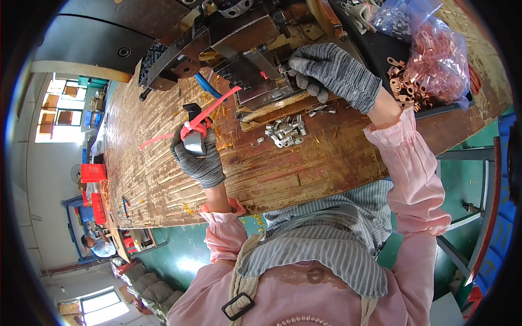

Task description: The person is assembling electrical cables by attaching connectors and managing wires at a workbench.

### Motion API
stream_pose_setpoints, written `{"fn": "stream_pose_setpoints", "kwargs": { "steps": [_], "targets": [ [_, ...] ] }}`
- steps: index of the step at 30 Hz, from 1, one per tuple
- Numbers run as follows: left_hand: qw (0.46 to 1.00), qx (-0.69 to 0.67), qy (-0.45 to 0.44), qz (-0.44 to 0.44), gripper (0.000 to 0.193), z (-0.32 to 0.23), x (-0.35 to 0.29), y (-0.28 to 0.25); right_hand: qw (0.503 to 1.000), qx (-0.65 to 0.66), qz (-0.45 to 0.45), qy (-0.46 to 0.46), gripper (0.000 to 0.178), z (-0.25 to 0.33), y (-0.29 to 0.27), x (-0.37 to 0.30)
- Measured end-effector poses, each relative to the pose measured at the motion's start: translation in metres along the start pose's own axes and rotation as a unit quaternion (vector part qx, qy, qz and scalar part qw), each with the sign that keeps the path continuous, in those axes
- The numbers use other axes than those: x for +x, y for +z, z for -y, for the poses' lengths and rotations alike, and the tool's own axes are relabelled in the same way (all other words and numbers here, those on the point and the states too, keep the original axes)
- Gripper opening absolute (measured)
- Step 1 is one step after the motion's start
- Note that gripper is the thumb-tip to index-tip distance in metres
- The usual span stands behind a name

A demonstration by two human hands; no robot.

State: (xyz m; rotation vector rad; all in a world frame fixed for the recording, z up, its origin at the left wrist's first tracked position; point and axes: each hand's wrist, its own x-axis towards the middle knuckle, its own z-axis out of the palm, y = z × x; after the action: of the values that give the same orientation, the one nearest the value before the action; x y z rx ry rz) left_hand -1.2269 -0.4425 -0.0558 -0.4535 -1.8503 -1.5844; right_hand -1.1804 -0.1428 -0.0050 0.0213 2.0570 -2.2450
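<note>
My left hand (200, 163), in a grey knit glove, is wrapped round a dark handle-like piece with a silvery-grey block (194, 143) and red tape wound on it. From there a red strap (215, 107) runs up to the press machine (244, 70). My right hand (340, 76), gloved the same way, is at the machine's die area with thumb and fingers drawn together. Whatever lies between those fingertips is too small to make out. Below the die, a pile of silvery cable lugs (286, 132) lies on the worn wooden table (283, 185).
At the right, copper lugs (405, 89) lie in a black tray (435, 110) beside a plastic bag of copper lugs (440, 60). A bag of silvery lugs (392, 19) sits behind. A blue tube (206, 87) hangs by the machine. Another person (102, 245) is far left, near red bins (93, 173).
</note>
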Motion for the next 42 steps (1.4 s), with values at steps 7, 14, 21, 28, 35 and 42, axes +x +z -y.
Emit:
{"fn": "stream_pose_setpoints", "kwargs": {
  "steps": [7,14,21,28,35,42],
  "targets": [
    [0.998,-0.053,-0.017,0.018,0.057,0.000,0.003,-0.003,0.998,-0.057,-0.007,0.003,0.025,0.005,0.001,0.000],
    [0.995,-0.084,-0.026,0.042,0.048,0.006,0.008,-0.009,0.998,-0.064,0.021,0.010,0.026,0.006,-0.004,0.007],
    [0.972,0.185,0.112,0.087,0.033,0.019,0.014,-0.023,0.997,-0.064,0.029,-0.011,0.027,0.005,-0.005,0.006],
    [0.984,0.145,0.083,0.064,0.042,0.013,0.019,-0.020,0.997,-0.080,0.006,-0.009,0.025,0.005,-0.004,0.004],
    [0.936,0.284,0.182,0.098,0.042,-0.003,0.025,-0.014,0.995,-0.100,-0.005,-0.022,0.024,0.006,-0.002,0.001],
    [0.930,0.322,0.036,0.173,0.045,-0.020,0.040,-0.019,0.993,-0.106,-0.006,-0.049,0.024,0.001,-0.004,0.002]
  ]
}}
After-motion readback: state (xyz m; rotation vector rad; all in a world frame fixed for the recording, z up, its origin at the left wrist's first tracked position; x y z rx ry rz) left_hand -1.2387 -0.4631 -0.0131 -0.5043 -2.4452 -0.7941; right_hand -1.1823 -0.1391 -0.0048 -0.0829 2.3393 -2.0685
